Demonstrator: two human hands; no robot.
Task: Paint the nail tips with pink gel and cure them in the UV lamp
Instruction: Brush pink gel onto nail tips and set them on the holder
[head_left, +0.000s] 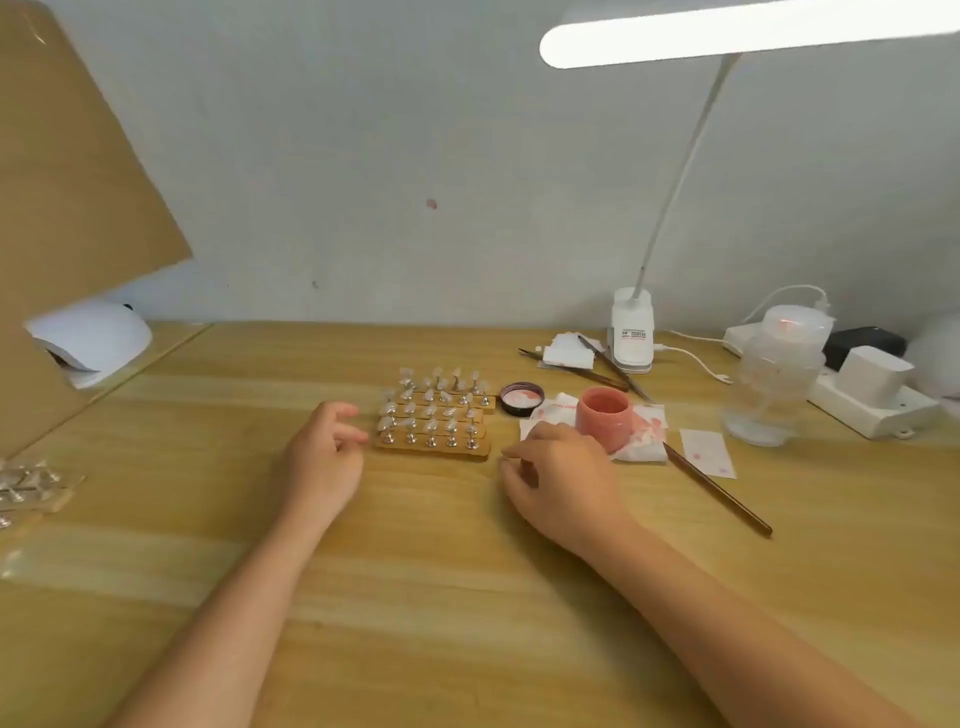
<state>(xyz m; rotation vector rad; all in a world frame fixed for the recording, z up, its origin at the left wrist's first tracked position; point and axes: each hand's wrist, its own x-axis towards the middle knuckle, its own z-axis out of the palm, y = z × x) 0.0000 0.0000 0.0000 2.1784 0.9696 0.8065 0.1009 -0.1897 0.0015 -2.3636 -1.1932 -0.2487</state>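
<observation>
Several clear nail tips on small metal stands (434, 410) sit in rows on wooden strips in the middle of the table. My left hand (324, 457) hovers just left of the strips, fingers loosely curled and holding nothing. My right hand (558, 478) is just right of them, fingers loosely bent, nothing in it. An open pink gel jar (605, 418) stands on a stained white tissue (647, 434) behind my right hand. Its black lid (522, 398) lies beside the strips. A brown brush (717, 488) lies to the right. The white UV lamp (91, 340) sits at the far left.
A brown cardboard sheet (67, 171) leans over the UV lamp. More nail-tip stands (26, 486) lie at the left edge. A clip-on desk lamp (631, 332), spare brushes (608, 369), a clear plastic bottle (774, 384) and a power strip (872, 395) line the back right.
</observation>
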